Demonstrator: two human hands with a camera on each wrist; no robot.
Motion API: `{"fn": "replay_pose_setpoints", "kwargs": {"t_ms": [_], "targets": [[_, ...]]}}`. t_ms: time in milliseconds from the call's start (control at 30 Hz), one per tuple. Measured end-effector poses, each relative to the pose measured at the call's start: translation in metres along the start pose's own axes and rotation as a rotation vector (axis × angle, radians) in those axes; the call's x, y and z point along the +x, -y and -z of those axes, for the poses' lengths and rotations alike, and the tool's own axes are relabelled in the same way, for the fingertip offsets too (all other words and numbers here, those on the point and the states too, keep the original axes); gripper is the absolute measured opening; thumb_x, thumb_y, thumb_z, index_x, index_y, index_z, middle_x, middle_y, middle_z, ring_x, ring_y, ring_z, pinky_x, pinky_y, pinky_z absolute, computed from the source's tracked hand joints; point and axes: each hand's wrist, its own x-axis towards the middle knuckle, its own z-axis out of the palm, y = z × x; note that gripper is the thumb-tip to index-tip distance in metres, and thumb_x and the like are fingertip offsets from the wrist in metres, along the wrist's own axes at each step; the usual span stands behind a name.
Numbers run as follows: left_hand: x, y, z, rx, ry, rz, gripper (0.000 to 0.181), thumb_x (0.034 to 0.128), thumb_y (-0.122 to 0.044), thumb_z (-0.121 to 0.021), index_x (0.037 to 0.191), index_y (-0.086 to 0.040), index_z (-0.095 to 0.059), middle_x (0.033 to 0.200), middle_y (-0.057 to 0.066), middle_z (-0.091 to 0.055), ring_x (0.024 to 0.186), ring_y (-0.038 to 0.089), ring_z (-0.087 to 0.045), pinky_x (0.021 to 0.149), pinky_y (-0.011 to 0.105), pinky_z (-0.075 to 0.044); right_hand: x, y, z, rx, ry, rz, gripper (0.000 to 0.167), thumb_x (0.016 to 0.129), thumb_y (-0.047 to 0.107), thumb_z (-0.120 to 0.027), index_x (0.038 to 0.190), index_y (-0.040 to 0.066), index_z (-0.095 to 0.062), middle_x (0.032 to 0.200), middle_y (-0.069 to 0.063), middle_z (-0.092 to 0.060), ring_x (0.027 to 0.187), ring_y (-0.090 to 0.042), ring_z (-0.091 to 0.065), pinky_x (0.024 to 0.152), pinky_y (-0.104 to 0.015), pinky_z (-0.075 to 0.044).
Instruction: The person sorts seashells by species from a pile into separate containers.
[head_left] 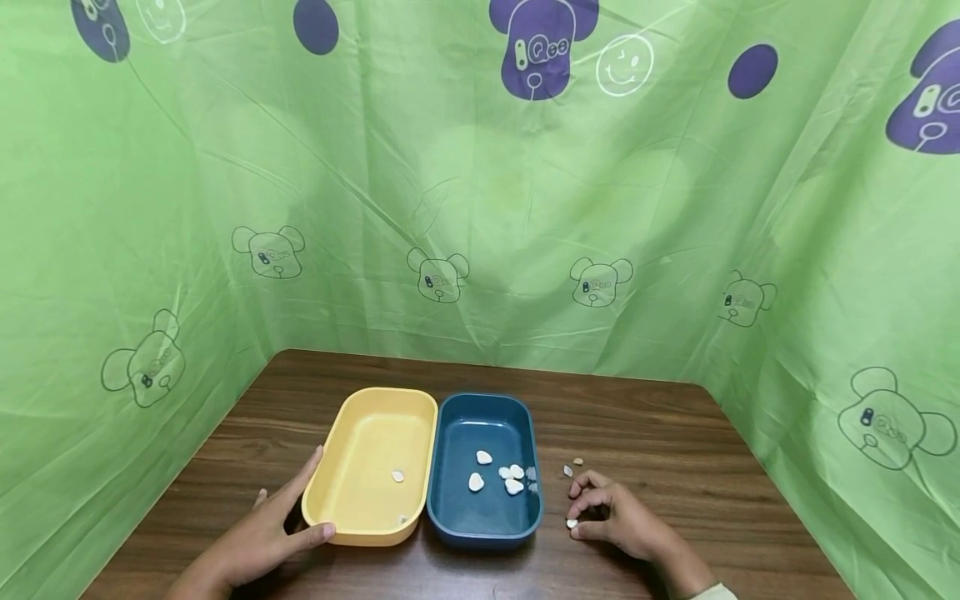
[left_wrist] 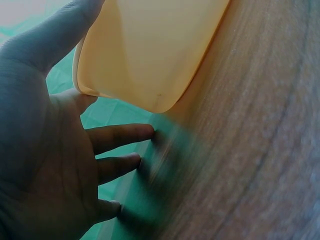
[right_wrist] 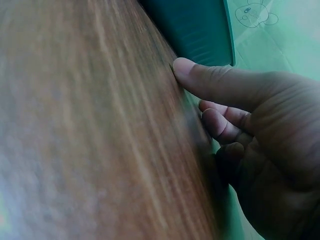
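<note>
My left hand is at the near left corner of a yellow tray, thumb on the front rim and index finger along the left side. In the left wrist view its other fingers stretch towards the table beneath the tray. To the right of a blue tray, my right hand has thumb and index fingertips on either side of a small white pebble, pinching it at the tabletop. In the right wrist view the right hand hides that pebble, with the thumb tip at the table.
Several white pebbles lie in the blue tray, and a small whitish, shell-like piece lies in the yellow one. Beyond the right hand are a greyish piece and a tan piece. Green cloth surrounds the wooden table.
</note>
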Motion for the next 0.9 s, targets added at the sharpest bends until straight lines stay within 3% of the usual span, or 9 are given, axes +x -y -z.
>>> {"fn": "replay_pose_setpoints", "kwargs": {"t_ms": [200, 400, 733, 900], "targets": [[-0.001, 0.000, 0.002, -0.007, 0.006, 0.004, 0.108, 0.0956, -0.037, -0.081, 0.178, -0.031, -0.012, 0.174, 0.030, -0.035, 0.149, 0.067, -0.040, 0.105, 0.100, -0.010, 0.001, 0.001, 0.000, 0.034, -0.010, 0.006, 0.009, 0.092, 0.020, -0.088, 0.100, 0.017, -0.084, 0.116, -0.017, -0.069, 0.112, -0.014, -0.063, 0.095, -0.016, -0.048], [-0.001, -0.001, 0.002, -0.001, 0.020, 0.020, 0.107, 0.0962, -0.038, -0.081, 0.178, -0.030, -0.011, 0.174, 0.030, -0.034, 0.149, 0.066, -0.040, 0.104, 0.100, -0.012, 0.005, 0.006, 0.003, 0.056, -0.025, 0.006, 0.007, 0.094, 0.015, -0.086, 0.100, 0.017, -0.083, 0.118, -0.021, -0.070, 0.116, -0.020, -0.065, 0.099, -0.015, -0.047], [0.000, -0.003, 0.002, -0.005, 0.018, 0.015, 0.108, 0.0957, -0.038, -0.081, 0.178, -0.031, -0.012, 0.174, 0.030, -0.035, 0.150, 0.066, -0.039, 0.104, 0.100, -0.012, 0.011, 0.023, 0.008, -0.061, -0.018, -0.032, 0.006, 0.093, 0.015, -0.086, 0.093, 0.017, -0.081, 0.119, -0.012, -0.073, 0.126, -0.021, -0.063, 0.110, -0.017, -0.042], [0.000, -0.002, 0.002, 0.004, 0.018, 0.016, 0.108, 0.0959, -0.039, -0.081, 0.178, -0.030, -0.011, 0.174, 0.030, -0.034, 0.150, 0.067, -0.040, 0.103, 0.100, -0.013, 0.020, 0.035, 0.015, -0.095, -0.042, -0.050, 0.012, 0.093, 0.015, -0.087, 0.090, 0.024, -0.079, 0.116, -0.012, -0.074, 0.117, -0.021, -0.067, 0.103, -0.022, -0.050]]}}
